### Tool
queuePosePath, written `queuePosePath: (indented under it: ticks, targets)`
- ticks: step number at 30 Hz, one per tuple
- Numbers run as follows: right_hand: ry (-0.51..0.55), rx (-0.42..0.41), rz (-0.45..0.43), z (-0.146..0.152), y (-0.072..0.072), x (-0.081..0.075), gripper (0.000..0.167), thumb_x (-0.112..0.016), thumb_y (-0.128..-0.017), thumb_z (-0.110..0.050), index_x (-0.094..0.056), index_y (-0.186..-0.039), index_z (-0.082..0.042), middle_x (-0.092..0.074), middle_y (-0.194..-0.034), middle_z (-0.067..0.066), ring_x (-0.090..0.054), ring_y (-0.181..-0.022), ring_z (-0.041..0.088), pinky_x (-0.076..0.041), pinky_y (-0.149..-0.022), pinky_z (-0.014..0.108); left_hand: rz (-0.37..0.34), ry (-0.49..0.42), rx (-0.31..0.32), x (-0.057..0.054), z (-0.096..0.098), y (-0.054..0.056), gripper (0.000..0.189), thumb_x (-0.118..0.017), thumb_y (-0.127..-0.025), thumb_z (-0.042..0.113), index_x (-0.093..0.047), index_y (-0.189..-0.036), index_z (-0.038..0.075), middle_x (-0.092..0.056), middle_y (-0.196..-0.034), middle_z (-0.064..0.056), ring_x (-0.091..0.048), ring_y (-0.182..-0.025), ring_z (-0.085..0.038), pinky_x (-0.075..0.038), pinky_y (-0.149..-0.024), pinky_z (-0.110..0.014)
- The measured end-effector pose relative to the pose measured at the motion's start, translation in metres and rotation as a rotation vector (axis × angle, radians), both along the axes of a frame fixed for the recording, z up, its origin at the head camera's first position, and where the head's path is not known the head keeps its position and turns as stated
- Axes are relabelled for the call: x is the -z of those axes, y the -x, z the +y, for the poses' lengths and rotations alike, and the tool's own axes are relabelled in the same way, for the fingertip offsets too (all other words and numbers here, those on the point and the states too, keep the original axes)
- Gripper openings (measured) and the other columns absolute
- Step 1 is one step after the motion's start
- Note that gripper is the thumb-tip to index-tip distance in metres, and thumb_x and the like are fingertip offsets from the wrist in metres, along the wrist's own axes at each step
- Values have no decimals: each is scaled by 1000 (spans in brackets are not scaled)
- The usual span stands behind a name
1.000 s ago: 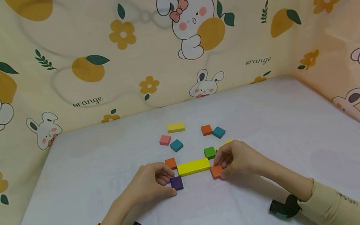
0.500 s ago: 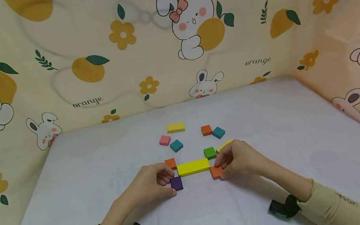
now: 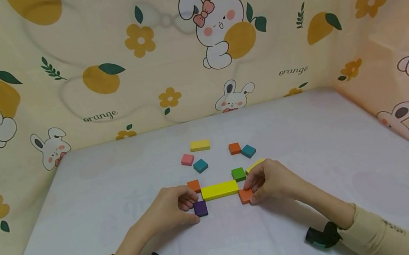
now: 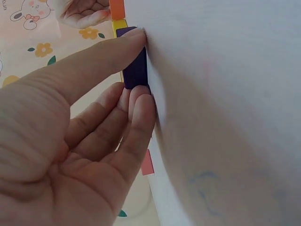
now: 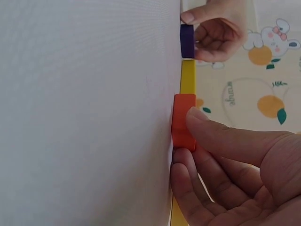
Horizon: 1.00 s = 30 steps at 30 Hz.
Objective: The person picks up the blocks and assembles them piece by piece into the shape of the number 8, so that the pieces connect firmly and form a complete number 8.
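My left hand point(image 3: 173, 207) holds a small purple block point(image 3: 200, 209) between thumb and fingertips; the left wrist view shows the thumb on the purple block's face point(image 4: 135, 66). With thumb and fingers, my right hand point(image 3: 273, 180) grips an orange block point(image 3: 246, 196), also seen up close as an orange block point(image 5: 184, 122) in the right wrist view. Between the hands lies a long yellow block point(image 3: 219, 190). Another orange block point(image 3: 194, 186) sits at its far left corner, partly behind the left fingers, and a green block point(image 3: 239, 174) at its far right.
Farther back lie a yellow block point(image 3: 200, 145), a pink block point(image 3: 187, 159), a teal block point(image 3: 201, 166), an orange block point(image 3: 234, 148) and a second teal block point(image 3: 249, 151). Another yellow block point(image 3: 254, 166) is partly hidden by the right hand. All rest on a white-covered table point(image 3: 226, 251).
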State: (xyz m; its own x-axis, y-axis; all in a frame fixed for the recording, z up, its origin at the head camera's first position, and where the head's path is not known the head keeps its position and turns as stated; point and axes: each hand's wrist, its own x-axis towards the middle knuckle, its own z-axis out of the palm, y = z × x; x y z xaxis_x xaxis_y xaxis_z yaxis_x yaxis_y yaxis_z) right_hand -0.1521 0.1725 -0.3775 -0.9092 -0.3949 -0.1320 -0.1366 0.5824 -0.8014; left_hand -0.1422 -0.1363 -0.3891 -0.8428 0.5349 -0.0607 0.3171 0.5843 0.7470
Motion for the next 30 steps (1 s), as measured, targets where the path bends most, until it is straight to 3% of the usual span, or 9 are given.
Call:
queuePosePath:
  ticks: [8,14,22,30]
  targets:
    - [-8,-4,3,1,0,0,26,-89,-68,-2,-74,-87,-8,-68,-81,1,-61,-73,20,-55,-68,31,-13,52,-8,-9,-2,-1,41,-89,-73,18,-67,-107,7,-64,-91,3,-60,-84,-17,-53,-76,-24]
    - [-14,3,-2,0,-1,0,25,-89,-68,-2,-74,-87,-8,-68,-81,1,-60,-73,20,-54,-68,31,92,66,-7,-26,-13,2,39,-87,-77,25,-69,-106,6,-67,-96,1,-61,-87,-15,-53,-80,-29]
    - [-5,17,-8,-1,-1,1,26,-89,-67,0,-74,-87,-8,-68,-81,2,-60,-73,20,-54,-68,31,181,-3,36,-34,-22,21,34,-84,-81,23,-69,-105,4,-68,-99,-5,-64,-89,-18,-54,-81,-31]
    - [-10,22,-8,-1,0,1,26,-90,-67,-2,-74,-86,-8,-67,-80,2,-60,-72,20,-55,-68,30,238,-9,-23,-33,-15,42,35,-83,-82,16,-68,-110,3,-68,-105,-10,-63,-96,-26,-55,-82,-36]
